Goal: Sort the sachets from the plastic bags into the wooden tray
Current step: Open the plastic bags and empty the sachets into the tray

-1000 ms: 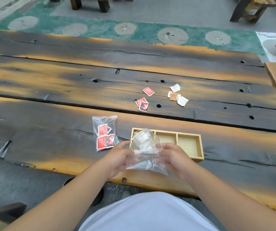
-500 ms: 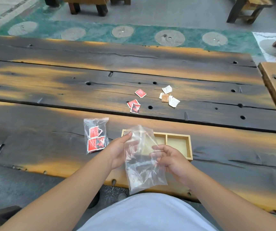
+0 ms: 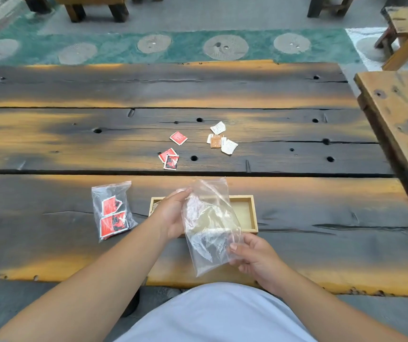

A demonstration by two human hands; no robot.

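A clear plastic bag (image 3: 207, 223) hangs over the wooden tray (image 3: 244, 211). My left hand (image 3: 172, 213) pinches its upper left edge, and my right hand (image 3: 252, 257) pinches its lower right corner. The bag looks almost empty; what lies in the tray beneath it is hidden. A second clear bag (image 3: 111, 211) with red sachets lies flat left of the tray. Three loose red sachets (image 3: 170, 156) and a few white and brown sachets (image 3: 222, 141) lie on the middle plank beyond the tray.
The dark plank table (image 3: 74, 144) has holes and deep gaps between planks. A lighter wooden bench top (image 3: 400, 114) juts in at the right. Stools (image 3: 405, 25) stand on the floor beyond the table.
The bag has been upended from a bunched bundle to hanging flat. My right hand slid from its middle down to its lower corner. The white contents seen earlier no longer show inside.
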